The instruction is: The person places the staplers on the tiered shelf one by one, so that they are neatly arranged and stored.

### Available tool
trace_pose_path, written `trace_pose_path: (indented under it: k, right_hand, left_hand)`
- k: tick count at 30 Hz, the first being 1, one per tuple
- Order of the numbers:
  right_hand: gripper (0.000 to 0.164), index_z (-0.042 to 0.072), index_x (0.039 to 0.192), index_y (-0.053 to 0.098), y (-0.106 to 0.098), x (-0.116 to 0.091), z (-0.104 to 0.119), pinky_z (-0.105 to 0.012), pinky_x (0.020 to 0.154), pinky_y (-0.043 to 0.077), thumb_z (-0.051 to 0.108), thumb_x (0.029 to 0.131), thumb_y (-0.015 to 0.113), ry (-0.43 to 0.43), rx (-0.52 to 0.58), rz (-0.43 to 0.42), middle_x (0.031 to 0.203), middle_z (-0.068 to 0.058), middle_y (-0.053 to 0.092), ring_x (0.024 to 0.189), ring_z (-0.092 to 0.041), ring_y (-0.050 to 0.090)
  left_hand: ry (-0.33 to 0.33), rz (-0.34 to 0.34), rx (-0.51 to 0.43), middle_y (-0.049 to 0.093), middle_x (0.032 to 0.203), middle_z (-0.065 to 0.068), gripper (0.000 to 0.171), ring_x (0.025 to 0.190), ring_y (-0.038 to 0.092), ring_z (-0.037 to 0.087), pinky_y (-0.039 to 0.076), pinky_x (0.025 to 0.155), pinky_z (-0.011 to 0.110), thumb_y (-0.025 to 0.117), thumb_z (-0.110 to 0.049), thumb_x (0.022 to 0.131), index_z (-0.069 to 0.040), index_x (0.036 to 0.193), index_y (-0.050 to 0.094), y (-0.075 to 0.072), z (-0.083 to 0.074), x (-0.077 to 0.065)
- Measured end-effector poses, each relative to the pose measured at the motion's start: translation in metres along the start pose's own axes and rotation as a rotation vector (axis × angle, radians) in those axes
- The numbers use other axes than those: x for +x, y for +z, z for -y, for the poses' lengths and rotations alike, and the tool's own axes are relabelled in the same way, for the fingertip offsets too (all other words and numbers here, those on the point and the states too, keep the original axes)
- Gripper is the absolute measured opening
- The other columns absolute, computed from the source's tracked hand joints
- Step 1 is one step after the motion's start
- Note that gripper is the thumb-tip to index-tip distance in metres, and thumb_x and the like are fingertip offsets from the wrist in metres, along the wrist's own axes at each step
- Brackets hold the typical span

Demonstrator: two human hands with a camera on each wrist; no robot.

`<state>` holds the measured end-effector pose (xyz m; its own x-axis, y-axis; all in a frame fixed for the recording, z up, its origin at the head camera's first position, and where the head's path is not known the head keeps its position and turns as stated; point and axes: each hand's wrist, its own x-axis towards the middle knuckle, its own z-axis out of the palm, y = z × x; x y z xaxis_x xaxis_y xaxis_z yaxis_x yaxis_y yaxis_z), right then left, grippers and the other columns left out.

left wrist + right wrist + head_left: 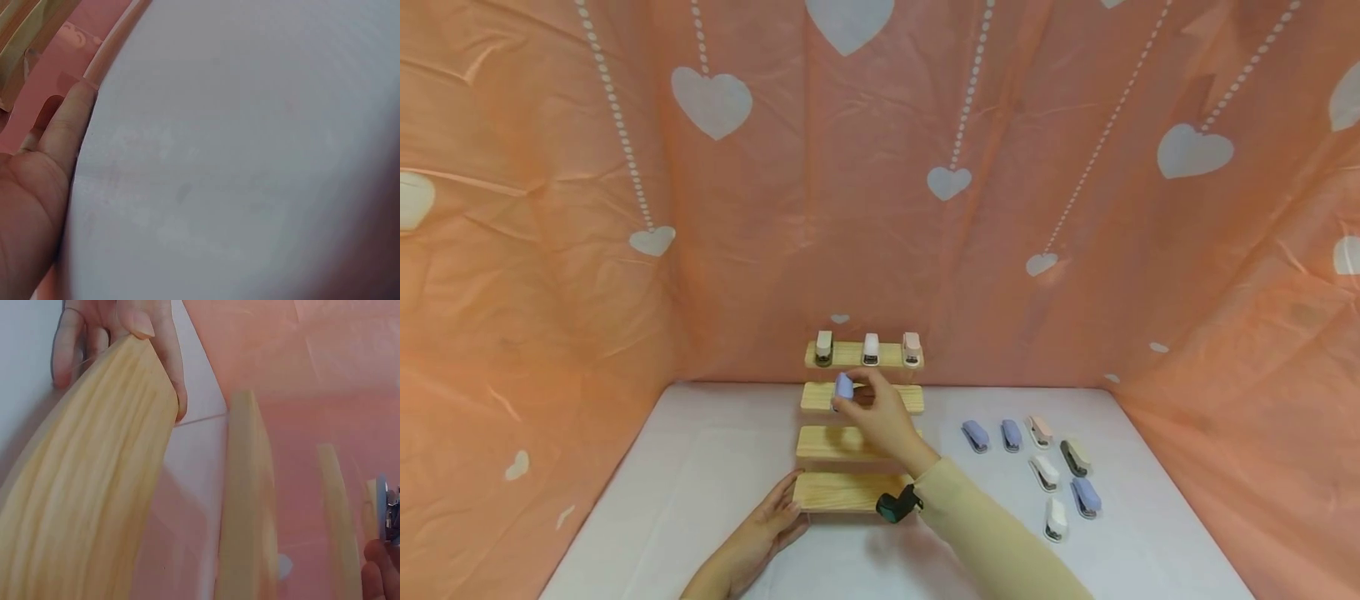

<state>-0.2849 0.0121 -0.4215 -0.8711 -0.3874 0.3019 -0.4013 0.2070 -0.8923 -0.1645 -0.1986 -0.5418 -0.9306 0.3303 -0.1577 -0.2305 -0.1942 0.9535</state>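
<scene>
While the bottom shelf (831, 492) of a four-step rack is gripped at its left end by the left hand (775, 521), a blue stapler (844, 387) is held up by the right hand (880, 417) at the left part of the second shelf (910, 400), counted from the top. The stapler is pinched between thumb and fingers, the gap between them narrowed to its width; whether the wood is touched by it cannot be told. On the left, the thumb is laid on the shelf's corner, with fingers placed along the end and below.

The top shelf (847, 355) is occupied by three staplers in a spaced row: a cream one (823, 347) with dark base at left, a white one (871, 348) in the middle, a pink one (912, 348) at right. The third shelf (823, 442) is partly covered by the right forearm.

Right of the rack, seven more are scattered on the white table (685, 483): three blue (975, 436), two white (1044, 473), one pink (1041, 432), one cream with dark base (1076, 457). A dark device (897, 505) is seen at the right cuff (936, 483). The scene is enclosed by an orange-pink backdrop (880, 233) printed with white hearts (712, 102).
</scene>
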Motion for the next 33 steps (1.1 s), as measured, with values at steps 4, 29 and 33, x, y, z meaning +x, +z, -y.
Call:
trace_pose_path:
  k: [4, 29, 33]
  right_hand:
    - [0.047, 0.018, 0.125, 0.055, 0.008, 0.004, 0.001, -0.03, 0.077, 0.058, 0.038, 0.087, 0.073, 0.018, 0.013, 0.013, 0.114, -0.002, 0.061, 0.098, -0.015, 0.063]
    - [0.049, 0.017, 0.127, 0.057, 0.021, 0.019, 0.002, -0.032, 0.089, 0.052, 0.044, 0.088, 0.07, 0.043, -0.2, 0.046, 0.112, 0.004, 0.061, 0.103, -0.016, 0.058]
    - [0.056, 0.011, 0.135, 0.052, 0.018, 0.017, 0.0, -0.034, 0.098, 0.049, 0.035, 0.089, 0.071, 0.011, -0.26, 0.095, 0.127, -0.003, 0.058, 0.116, -0.021, 0.056]
  left_hand:
    - [0.001, 0.001, 0.003, 0.006, 0.154, 0.031, 0.072, 0.141, 0.02, 0.04, 0.036, 0.11, 0.039, 0.048, -0.029, 0.103, -0.017, 0.157, 0.002, 0.0, -0.001, 0.0]
    - [-0.011, 0.017, 0.019, 0.005, 0.156, 0.03, 0.074, 0.141, 0.019, 0.042, 0.038, 0.109, 0.035, 0.049, -0.031, 0.102, -0.018, 0.157, 0.001, -0.004, 0.001, 0.001]
    - [-0.011, 0.027, 0.022, 0.001, 0.156, 0.03, 0.073, 0.14, 0.016, 0.045, 0.037, 0.109, 0.037, 0.048, -0.031, 0.102, -0.019, 0.157, 0.0, -0.005, 0.001, 0.001]
